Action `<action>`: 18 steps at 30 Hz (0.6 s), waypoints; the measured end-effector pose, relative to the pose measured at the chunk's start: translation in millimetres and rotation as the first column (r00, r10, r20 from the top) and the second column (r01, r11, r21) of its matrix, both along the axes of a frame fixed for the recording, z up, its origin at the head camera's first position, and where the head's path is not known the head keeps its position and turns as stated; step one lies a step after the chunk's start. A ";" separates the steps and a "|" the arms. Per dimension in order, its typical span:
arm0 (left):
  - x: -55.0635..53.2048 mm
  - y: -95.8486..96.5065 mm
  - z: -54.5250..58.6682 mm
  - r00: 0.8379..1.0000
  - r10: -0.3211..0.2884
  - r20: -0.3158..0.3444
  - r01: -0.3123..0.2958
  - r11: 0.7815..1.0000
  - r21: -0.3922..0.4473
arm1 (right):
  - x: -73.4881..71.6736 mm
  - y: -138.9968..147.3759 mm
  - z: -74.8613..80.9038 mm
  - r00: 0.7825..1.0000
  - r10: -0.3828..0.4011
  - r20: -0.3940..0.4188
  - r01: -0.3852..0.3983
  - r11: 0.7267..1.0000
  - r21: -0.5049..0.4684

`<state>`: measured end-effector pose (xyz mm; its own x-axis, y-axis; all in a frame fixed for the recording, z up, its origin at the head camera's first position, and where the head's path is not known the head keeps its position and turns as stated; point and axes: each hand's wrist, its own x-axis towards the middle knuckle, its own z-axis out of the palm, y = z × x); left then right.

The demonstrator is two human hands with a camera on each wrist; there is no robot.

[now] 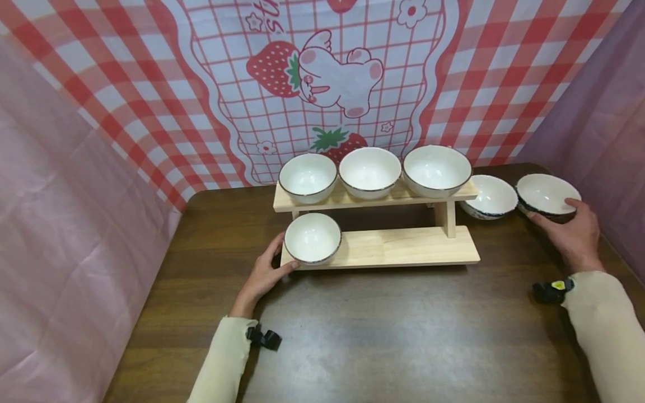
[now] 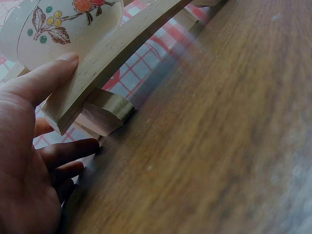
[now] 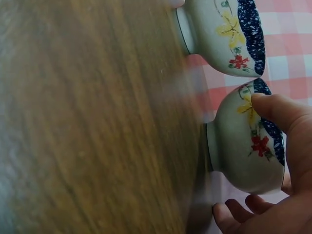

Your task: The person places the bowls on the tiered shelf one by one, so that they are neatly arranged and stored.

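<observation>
One bowl (image 1: pixel 313 238) sits loosely cupped by our left hand (image 1: pixel 263 273) on the lower shelf (image 1: pixel 398 246); our right hand (image 1: pixel 576 232), spread wide, grips another bowl (image 1: pixel 544 191) beside its neighbour (image 1: pixel 491 197): a sideways slip could chip both.

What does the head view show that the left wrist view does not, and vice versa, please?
Only the head view shows the right hand gripping the rightmost bowl, the white inside of the lower-shelf bowl, and the cartoon animal printed on the red-and-white cloth.

Only the left wrist view shows the painted leaves and yellow berries on that bowl's outside.

Both show that bowl, the left hand beside it, the wooden stand under it, the brown table and the cloth.
</observation>
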<state>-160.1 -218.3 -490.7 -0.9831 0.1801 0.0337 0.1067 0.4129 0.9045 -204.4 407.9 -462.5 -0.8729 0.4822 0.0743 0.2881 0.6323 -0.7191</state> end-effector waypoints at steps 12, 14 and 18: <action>0.0 -0.4 -0.6 1.000 0.000 -0.007 0.000 1.000 -0.009 | -10.8 -0.4 -4.1 1.000 0.004 0.004 -0.004 1.000 0.009; -0.2 -0.3 -0.7 1.000 0.000 -0.006 0.000 1.000 -0.008 | -12.0 -0.9 -4.3 1.000 -0.001 0.005 0.001 1.000 0.010; -0.7 0.7 -0.5 1.000 0.008 0.008 -0.008 1.000 -0.013 | -13.8 -1.0 -5.2 1.000 0.003 0.011 -0.003 1.000 -0.003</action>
